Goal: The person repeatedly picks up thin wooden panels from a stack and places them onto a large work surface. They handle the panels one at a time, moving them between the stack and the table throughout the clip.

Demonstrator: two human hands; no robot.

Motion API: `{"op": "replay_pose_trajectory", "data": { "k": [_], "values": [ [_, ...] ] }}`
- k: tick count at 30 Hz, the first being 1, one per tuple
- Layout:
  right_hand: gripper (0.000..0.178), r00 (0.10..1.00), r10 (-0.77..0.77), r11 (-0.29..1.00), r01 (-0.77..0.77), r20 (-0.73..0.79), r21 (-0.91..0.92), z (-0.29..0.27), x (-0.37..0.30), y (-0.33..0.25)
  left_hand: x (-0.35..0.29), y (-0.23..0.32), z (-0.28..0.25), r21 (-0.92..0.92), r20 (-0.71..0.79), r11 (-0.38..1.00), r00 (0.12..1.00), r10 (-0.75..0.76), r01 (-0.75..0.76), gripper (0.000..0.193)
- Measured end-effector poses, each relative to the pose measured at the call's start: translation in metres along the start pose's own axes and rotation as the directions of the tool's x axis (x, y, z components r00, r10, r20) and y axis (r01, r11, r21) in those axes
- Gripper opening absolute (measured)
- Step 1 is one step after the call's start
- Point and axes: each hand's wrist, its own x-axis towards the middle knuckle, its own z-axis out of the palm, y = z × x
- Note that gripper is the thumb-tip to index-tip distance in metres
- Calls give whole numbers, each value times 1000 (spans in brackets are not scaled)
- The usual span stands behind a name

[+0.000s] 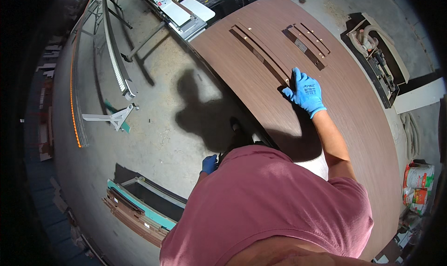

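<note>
On the dark wood panel (pixel 298 140), a gloved right hand (pixel 305 92) presses.
Its fingers curl on the near end of a long strip (pixel 260 54); the left hand (pixel 209 164) hangs low, its grip unclear.

Woodworking workshop, dusty concrete floor (pixel 158 126), brown panel (pixel 335 103)

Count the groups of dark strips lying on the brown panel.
2. One long group runs from the panel's far end to the right hand, which touches its near end; a shorter group lies to its right.
</note>
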Motion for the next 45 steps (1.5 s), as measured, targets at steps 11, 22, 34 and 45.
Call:
{"op": "replay_pose_trajectory", "data": {
  "k": [11, 22, 34, 45],
  "values": [
    [64, 1000, 8, 1000, -8, -11, 14, -9, -2, -9, 6, 7, 14, -83, -40, 996, 999, -23, 20, 40],
    [80, 1000, 18, 995, -17, 15, -96, -19, 3, -15, 10, -6, 16, -11, -41, 999, 998, -42, 42, 42],
    [74, 912, -224, 920, 314, -343, 234, 16, 201, -200, 20, -3, 5, -229, -32, 970, 995, -95, 85, 47],
    [51, 998, 3, 958, 15, -63, 287, 49, 215, -216, 16, 12, -13, -136, -66, 981, 986, -151, 141, 44]
  ]
}}
